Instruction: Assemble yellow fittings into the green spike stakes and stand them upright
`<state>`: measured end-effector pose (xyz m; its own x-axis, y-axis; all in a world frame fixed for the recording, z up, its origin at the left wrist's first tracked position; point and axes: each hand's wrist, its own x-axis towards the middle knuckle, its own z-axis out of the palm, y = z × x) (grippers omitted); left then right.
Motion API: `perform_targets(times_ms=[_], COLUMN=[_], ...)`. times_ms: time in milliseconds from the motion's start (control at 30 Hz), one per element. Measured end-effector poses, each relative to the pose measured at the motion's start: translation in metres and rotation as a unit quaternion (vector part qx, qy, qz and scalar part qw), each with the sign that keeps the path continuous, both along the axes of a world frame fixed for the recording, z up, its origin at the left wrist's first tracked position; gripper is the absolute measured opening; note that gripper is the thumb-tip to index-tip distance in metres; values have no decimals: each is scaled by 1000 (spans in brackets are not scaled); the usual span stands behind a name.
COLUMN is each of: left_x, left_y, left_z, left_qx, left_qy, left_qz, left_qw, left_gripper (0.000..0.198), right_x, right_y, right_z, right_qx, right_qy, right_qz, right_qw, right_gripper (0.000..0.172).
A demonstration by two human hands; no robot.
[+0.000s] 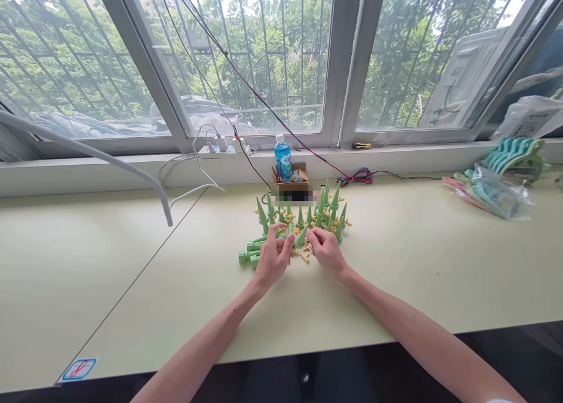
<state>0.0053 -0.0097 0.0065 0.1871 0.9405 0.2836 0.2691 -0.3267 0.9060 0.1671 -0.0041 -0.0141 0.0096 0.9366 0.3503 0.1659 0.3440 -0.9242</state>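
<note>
Green cone-shaped spikes (334,200) stand in a cluster on the table, with small yellow T-shaped pieces (304,257) scattered among them. My left hand (271,257) is at the cluster's near left side, fingers bent and a gap between thumb and forefinger; nothing shows in it. Just across from it, my right hand (326,249) is closed, thumb and forefinger pressed together beside the tip of a tilted green spike (301,239). Whatever those fingers may hold is hidden. Green ribbed tubes (246,256) lie left of my left hand, partly covered by it.
Behind the cluster, a small cardboard box (303,173) holds a blue-labelled bottle (284,159). A coiled cable (358,176) lies to its right. Green hangers (512,159) and plastic-wrapped items (497,195) sit far right. A white tube (132,167) juts in from the left.
</note>
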Motion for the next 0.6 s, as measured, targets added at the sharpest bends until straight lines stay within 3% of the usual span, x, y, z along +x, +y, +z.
perform_targets(times_ms=[100,200,600], left_x=[1,1,1], left_y=[0,1,-1], left_z=[2,2,1], left_qx=[-112,-164,-160], left_qy=[-73,-102,-108], left_qz=[-37,-53,-75], left_qw=[990,980,978], left_gripper=[49,52,53], right_x=[-1,-2,0], right_y=[-2,-4,-4], right_z=[-1,-3,-4], right_qx=[62,97,83], right_qy=[-64,-93,-78], right_qz=[2,20,44], right_qw=[996,991,993], right_gripper=[41,39,32])
